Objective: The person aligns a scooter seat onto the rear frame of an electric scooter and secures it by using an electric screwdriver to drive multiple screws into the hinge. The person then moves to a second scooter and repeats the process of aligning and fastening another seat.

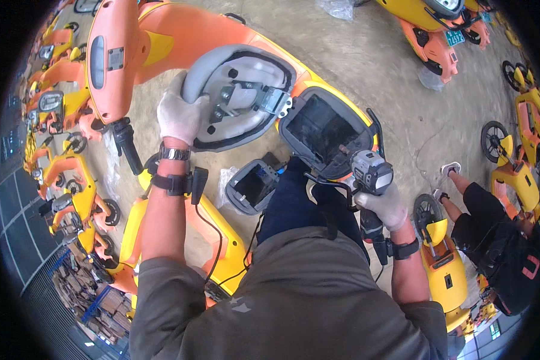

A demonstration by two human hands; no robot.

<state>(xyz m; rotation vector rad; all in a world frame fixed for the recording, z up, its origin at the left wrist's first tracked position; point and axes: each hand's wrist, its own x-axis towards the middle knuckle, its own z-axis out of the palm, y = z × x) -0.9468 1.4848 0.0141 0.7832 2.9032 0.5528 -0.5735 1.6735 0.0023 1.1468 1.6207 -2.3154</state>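
Note:
My left hand [183, 114], in a white glove, grips the side of a grey scooter seat [243, 135]. The seat is tipped up with its underside showing, and a metal hinge bracket [276, 101] sits at its right end. My right hand [389, 207], also gloved, is closed round a grey and black cordless power driver [372, 172]. Its nose points left, over the rim of the open storage box [327, 129] in the orange and yellow scooter [189, 24]. I cannot make out whether the tip touches anything.
A second yellow scooter [219, 234] with an open box [255, 186] stands close on my left. Behind my right arm is another yellow scooter [444, 276]. A person [492, 240] in dark clothes is at the right. More scooters line both sides; clear plastic [339, 7] lies on the floor.

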